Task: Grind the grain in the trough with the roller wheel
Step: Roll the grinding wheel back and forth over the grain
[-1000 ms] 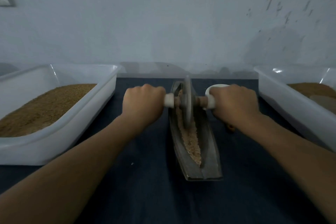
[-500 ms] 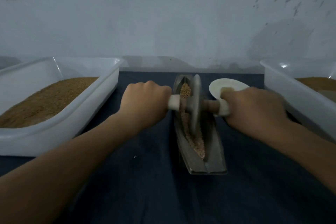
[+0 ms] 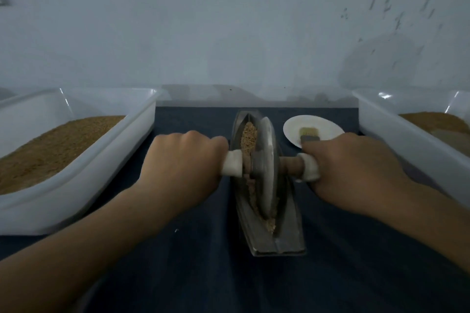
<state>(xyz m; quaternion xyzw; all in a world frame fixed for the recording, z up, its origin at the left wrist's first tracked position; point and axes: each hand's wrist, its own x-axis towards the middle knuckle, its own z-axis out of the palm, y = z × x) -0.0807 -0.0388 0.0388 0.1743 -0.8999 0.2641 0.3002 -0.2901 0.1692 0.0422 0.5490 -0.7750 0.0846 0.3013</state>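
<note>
We see left hand (image 3: 183, 160) fisted round left handle, right hand (image 3: 356, 168) fisted round right handle, knuckles up, forearms reaching in from near edge. Roller wheel (image 3: 265, 168) upright mid-trough (image 3: 287, 234), on grain (image 3: 249, 134). Trough lengthwise on dark worktop (image 3: 203, 274) between left tub (image 3: 76, 201) and right tub (image 3: 396, 134) — strip of worktop each side. Plate (image 3: 323, 127) just beyond right hand.

Both forearms stretched forward, left hand (image 3: 185, 160), right hand (image 3: 356, 170), knuckles up, gripping roller wheel (image 3: 268, 150) handles
</note>
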